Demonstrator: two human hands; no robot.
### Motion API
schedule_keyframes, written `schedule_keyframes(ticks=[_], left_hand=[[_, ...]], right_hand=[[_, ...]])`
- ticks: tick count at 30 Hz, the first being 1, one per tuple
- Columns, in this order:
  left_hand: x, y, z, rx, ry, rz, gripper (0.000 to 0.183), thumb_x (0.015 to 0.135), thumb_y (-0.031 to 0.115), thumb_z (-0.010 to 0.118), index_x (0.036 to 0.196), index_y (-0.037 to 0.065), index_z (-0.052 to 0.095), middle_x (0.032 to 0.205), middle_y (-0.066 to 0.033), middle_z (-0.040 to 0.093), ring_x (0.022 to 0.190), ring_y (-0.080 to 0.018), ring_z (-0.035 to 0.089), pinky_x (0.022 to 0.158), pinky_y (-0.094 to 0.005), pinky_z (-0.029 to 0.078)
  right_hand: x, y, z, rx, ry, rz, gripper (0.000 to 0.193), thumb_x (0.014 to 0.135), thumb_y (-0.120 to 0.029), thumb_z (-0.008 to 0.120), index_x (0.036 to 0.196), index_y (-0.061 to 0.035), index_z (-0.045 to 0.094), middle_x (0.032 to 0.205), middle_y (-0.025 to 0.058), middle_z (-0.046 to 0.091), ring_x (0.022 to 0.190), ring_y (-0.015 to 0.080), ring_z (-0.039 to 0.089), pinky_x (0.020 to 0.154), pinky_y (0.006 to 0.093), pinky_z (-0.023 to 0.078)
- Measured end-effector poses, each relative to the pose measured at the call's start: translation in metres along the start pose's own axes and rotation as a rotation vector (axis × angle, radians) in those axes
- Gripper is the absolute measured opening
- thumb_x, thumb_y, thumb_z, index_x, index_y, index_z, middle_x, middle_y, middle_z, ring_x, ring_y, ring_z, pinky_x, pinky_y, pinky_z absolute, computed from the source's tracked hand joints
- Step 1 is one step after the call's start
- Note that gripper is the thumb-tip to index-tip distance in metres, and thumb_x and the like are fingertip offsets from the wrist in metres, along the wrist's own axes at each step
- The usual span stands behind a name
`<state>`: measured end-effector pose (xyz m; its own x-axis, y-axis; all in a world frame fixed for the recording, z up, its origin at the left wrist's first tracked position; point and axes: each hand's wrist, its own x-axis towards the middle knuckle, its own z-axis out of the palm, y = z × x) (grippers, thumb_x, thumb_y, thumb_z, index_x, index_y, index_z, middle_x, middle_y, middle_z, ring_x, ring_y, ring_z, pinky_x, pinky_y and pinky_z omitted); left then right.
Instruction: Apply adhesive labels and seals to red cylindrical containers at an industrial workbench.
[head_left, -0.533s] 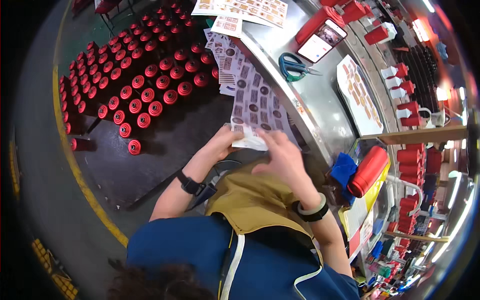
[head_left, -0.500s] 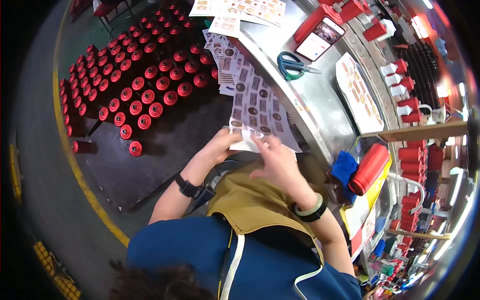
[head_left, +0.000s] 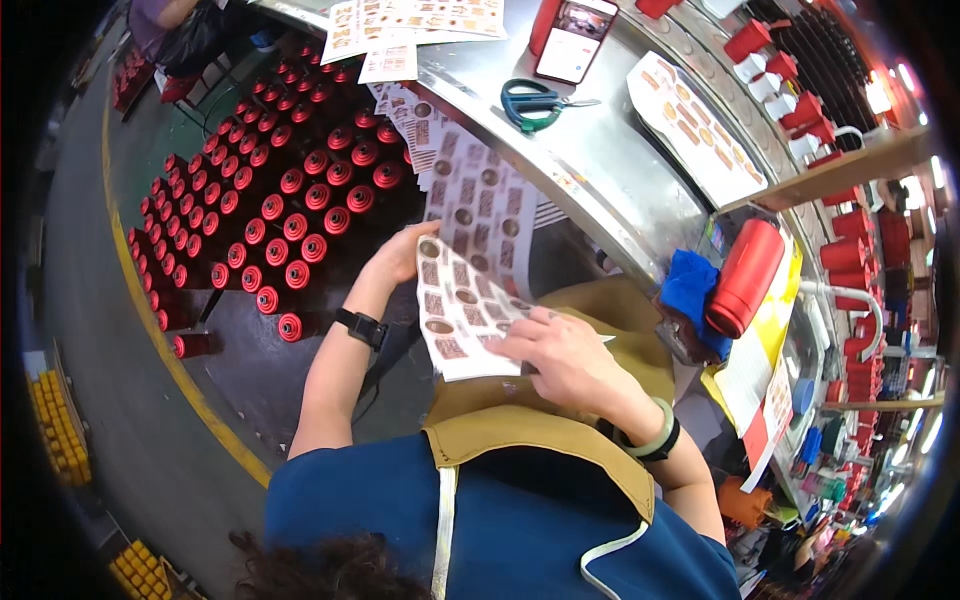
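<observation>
1. The white sheet (head_left: 462, 300) is patterned with brown blocks and dark discs.
2. The apron (head_left: 540, 427) is coloured mustard and fitted with white straps (head_left: 446, 520).
3. The shirt (head_left: 370, 485) is dyed deep blue.
4. The scissors (head_left: 550, 102) are handled in teal and green.
5. The grey floor (head_left: 125, 380) is striped yellow.

Head-worn wide fisheye view, facing steeply down, near left hand (head_left: 403, 256) and right hand (head_left: 562, 358)

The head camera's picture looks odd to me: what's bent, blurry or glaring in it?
In the head view, the yellow floor line bows with the fisheye distortion; the printed sheet looks soft where it hangs behind its front fold; the metal table carries pale reflections; a lamp at right glares white.
</observation>
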<state>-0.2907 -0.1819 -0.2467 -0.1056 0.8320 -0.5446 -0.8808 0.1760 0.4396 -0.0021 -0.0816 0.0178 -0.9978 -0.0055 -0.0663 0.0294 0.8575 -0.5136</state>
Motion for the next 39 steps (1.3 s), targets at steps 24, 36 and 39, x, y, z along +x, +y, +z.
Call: schedule_keyframes(ticks=[24,36,39], left_hand=[[-0.248,-0.019,0.115,0.82,0.274,0.6,0.043,0.094,-0.011,0.055,0.137,-0.007,0.056,0.13,-0.0108,0.068,0.117,-0.0178,0.065,0.104,-0.0335,0.049],[-0.241,0.015,0.301,0.88,-0.318,0.78,0.077,0.084,0.019,0.081,0.147,-0.006,0.046,0.138,-0.0276,0.061,0.126,-0.0338,0.062,0.111,-0.0448,0.045],[-0.204,0.026,0.335,0.762,-0.561,0.895,0.122,0.081,0.065,0.078,0.163,-0.002,0.017,0.158,-0.0356,0.035,0.141,-0.0445,0.047,0.118,-0.0505,0.036]], right_hand=[[-0.046,-0.024,-0.081,0.045,0.562,-0.101,0.04,0.055,0.002,0.079,0.091,-0.0157,0.075,0.151,0.0145,0.05,0.108,0.0287,0.057,0.088,0.0391,0.051],[-0.187,-0.039,-0.164,0.067,0.881,-0.029,0.037,0.063,0.007,0.071,0.094,-0.0109,0.072,0.088,0.0071,0.061,0.083,0.0312,0.063,0.071,0.0405,0.051],[-0.251,-0.058,-0.189,-0.189,1.068,0.18,0.037,0.064,0.009,0.07,0.096,-0.0076,0.075,0.087,0.0069,0.062,0.08,0.0273,0.063,0.071,0.0374,0.051]])
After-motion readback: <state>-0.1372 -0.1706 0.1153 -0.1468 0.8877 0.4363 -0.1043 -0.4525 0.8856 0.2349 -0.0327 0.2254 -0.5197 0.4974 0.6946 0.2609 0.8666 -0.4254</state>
